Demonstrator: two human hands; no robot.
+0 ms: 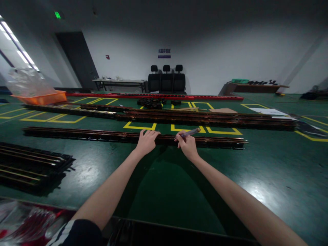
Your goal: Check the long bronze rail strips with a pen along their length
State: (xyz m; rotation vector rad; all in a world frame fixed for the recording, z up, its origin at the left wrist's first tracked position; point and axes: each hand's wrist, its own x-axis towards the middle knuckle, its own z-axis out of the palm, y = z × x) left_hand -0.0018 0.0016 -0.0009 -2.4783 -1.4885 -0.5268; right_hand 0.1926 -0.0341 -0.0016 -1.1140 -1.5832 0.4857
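A long dark strip assembly with copper-coloured rods [77, 133] lies across the green table [159, 194]. My left hand [147, 141] rests on its middle, fingers spread over the rods, holding nothing. To the right, my right hand [187, 145] is closed around a pen [192, 132], whose upper end points up and right. The pen's tip is hidden near the strip by my fingers. Behind both hands runs a row of similar long strips [205, 119].
More dark strips [28, 164] lie at the left front. An orange basket [43, 98] with clear plastic bags stands at the far left. Small black parts [151, 102], cardboard [222, 110] and white paper [269, 111] lie farther back. Red-and-clear bags [30, 222] are at bottom left.
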